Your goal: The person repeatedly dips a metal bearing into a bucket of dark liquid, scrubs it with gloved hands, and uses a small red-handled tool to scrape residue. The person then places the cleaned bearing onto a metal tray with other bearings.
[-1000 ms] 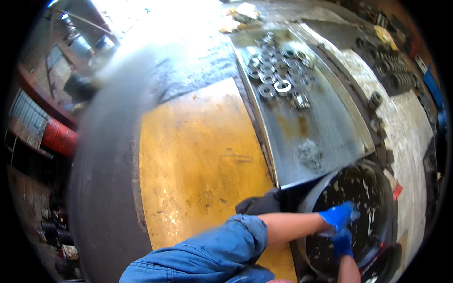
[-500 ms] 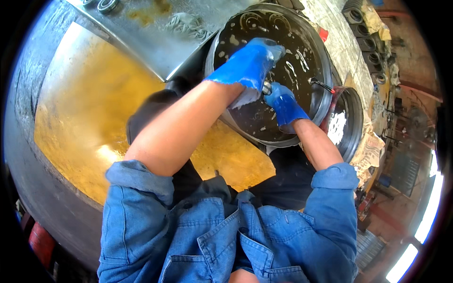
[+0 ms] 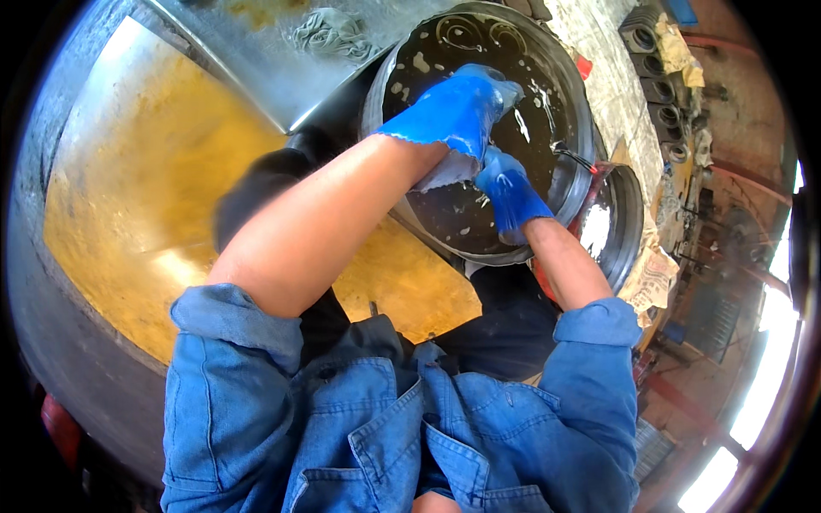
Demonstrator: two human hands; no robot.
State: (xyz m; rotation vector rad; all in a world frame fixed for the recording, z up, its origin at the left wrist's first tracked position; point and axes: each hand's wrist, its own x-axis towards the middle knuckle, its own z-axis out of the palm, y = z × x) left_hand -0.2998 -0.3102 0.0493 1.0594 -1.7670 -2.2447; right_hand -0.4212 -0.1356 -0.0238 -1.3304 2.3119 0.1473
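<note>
Both my hands wear blue rubber gloves and are over a round metal tub [image 3: 584, 111] of dark liquid with pale foam spots. My left hand [image 3: 481, 96] reaches across the middle, fingers curled and mostly turned from view. Just below and to its right, my right hand [image 3: 510, 190] is closed near the left glove's cuff. A shiny round metal part showed at its fingers a moment ago; the left glove now hides it. What my left fingers hold, if anything, is hidden.
A smaller red-sided pail [image 3: 629, 227] adjoins the tub, with a thin black-and-red item [image 3: 575, 157] at the tub's rim. Grey metal parts [image 3: 657, 90] line the right. A crumpled grey cloth [image 3: 329, 32] lies on the metal table [image 3: 256, 60]; a yellow-stained sheet [image 3: 128, 214] is left.
The view has shifted a little, sliding the scene leftward. My left hand stays over the tub; the metal part at my right fingers has gone out of sight.
</note>
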